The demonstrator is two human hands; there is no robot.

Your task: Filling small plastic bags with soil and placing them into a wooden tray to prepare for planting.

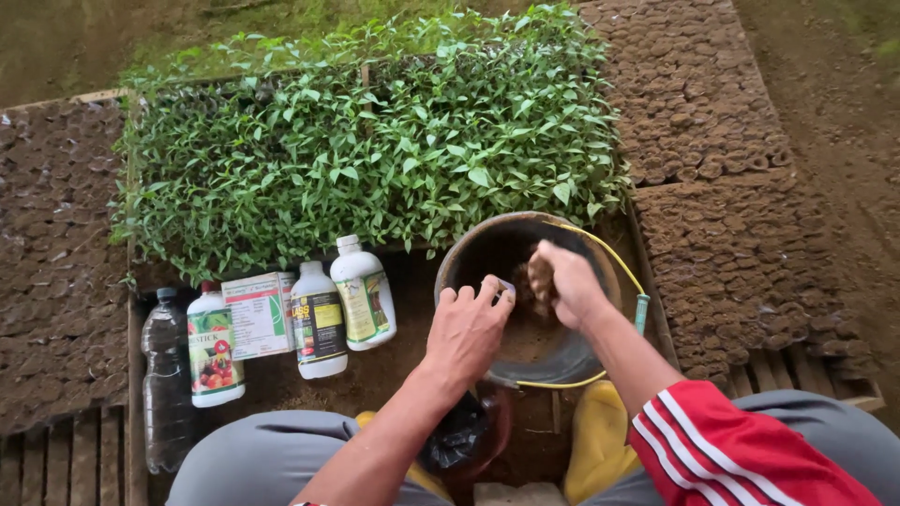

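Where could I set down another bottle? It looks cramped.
Bare soil lies between the white bottles and the bucket. The left side is crowded with bottles and a box; both hands fill the bucket.

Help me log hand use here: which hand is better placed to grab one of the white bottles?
Probably the left hand. It rests on the bucket rim nearest the white bottles, its grip seemingly free. The right hand is over the bucket, holding a brown clump, farther away.
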